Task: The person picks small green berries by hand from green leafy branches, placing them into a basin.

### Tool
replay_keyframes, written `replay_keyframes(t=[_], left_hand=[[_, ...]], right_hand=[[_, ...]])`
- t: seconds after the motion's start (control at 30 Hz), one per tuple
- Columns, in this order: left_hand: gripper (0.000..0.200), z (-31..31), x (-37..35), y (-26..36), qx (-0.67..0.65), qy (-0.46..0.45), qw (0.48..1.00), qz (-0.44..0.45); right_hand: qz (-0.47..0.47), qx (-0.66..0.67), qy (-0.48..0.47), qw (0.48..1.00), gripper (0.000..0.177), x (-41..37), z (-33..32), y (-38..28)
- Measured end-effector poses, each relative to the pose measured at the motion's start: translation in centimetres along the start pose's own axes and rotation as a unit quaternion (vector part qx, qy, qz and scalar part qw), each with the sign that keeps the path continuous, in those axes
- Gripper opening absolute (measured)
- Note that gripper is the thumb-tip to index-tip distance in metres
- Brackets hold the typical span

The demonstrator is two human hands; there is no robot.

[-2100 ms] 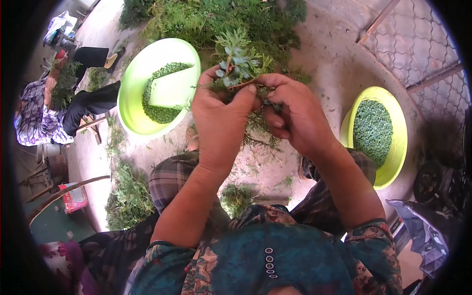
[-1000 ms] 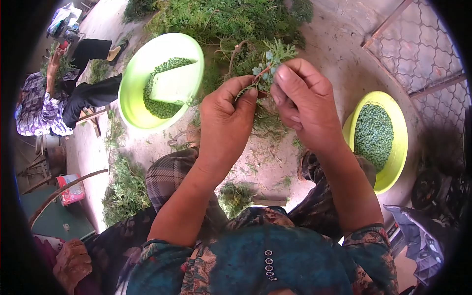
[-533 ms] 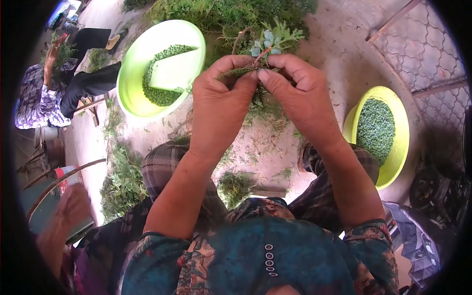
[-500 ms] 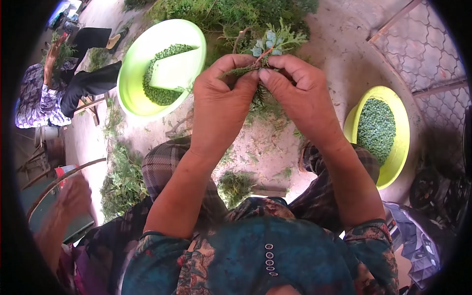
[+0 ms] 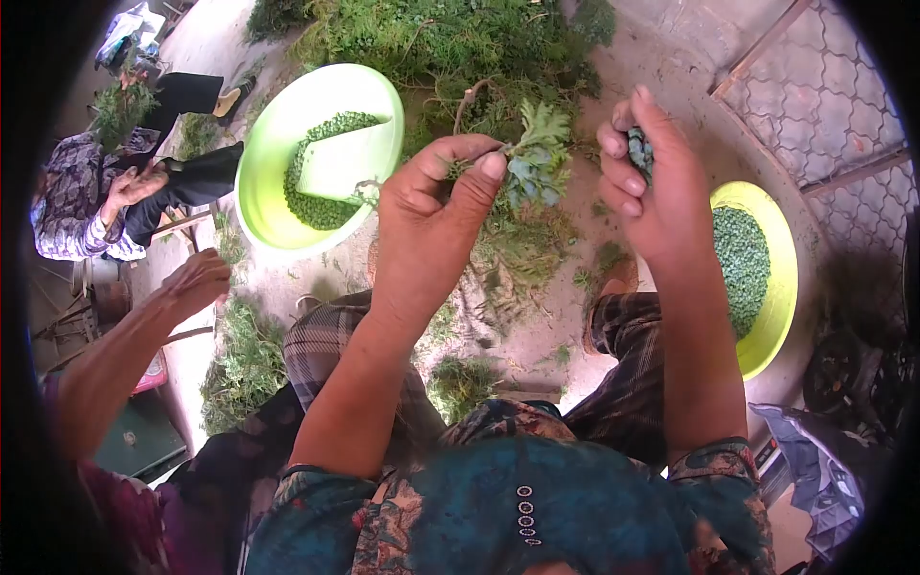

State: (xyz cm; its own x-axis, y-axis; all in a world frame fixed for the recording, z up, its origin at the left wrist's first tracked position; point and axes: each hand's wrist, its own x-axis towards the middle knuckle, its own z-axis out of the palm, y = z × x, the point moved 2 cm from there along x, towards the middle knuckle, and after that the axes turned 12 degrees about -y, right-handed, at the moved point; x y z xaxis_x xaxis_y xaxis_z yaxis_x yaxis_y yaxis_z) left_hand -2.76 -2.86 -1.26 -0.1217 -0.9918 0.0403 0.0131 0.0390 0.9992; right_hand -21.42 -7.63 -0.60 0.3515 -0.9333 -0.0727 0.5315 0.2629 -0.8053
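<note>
Dusty concrete ground (image 5: 537,331), cuttings everywhere. Our left hand (image 5: 431,220) pinches a sprig (image 5: 537,163) above the pile (image 5: 450,38). Our right hand (image 5: 652,182) curls around bluish cones (image 5: 639,149), short of the right basin (image 5: 781,287). Loosen that cupped grip, we reckon, and they scatter.

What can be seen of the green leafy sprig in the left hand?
The green leafy sprig is a small twig with flat, scaly, fan-shaped fronds, dull green to blue-green, on a thin stem. The left hand pinches its stem between thumb and forefinger, holding it in the air. The right hand, closed on small blue-green pieces, does not touch it.
</note>
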Motion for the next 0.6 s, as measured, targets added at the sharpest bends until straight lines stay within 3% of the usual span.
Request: replay_keyframes(t=[0.03, 0.1, 0.27, 0.37, 0.47, 0.53, 0.6], left_hand=[[0.022, 0.0, -0.1, 0.1, 0.008, -0.004, 1.000, 0.018], [0.016, 0.1, -0.1, 0.1, 0.014, -0.011, 0.999, 0.036], [0.016, 0.1, 0.0, 0.5, 0.161, -0.084, 0.964, 0.194], [0.014, 0.0, -0.2, 0.4, 0.128, -0.068, 0.980, 0.136], [0.007, -0.4, -0.2, 0.2, 0.161, -0.074, 0.977, 0.118], [0.008, -0.7, -0.2, 0.0, 0.237, -0.063, 0.962, 0.118], [0.009, -0.7, -0.2, -0.2, 0.299, -0.063, 0.944, 0.122]], right_hand=[[0.000, 0.000, 0.000, 1.000, 0.029, 0.1, 0.0, 0.1], [0.031, -0.147, 0.006, 0.989, 0.033, 0.2, 0.5, 0.3], [0.137, -0.181, -0.063, 0.972, 0.042, -0.3, 2.3, 1.4], [0.195, -0.146, -0.147, 0.959, 0.045, -0.7, 3.0, 2.1], [0.095, -0.252, -0.107, 0.957, 0.039, -0.4, 3.7, 2.9], [0.136, -0.208, -0.063, 0.967, 0.031, -0.4, 3.6, 2.2], [0.114, -0.188, -0.030, 0.975, 0.028, -0.4, 3.5, 1.9]])
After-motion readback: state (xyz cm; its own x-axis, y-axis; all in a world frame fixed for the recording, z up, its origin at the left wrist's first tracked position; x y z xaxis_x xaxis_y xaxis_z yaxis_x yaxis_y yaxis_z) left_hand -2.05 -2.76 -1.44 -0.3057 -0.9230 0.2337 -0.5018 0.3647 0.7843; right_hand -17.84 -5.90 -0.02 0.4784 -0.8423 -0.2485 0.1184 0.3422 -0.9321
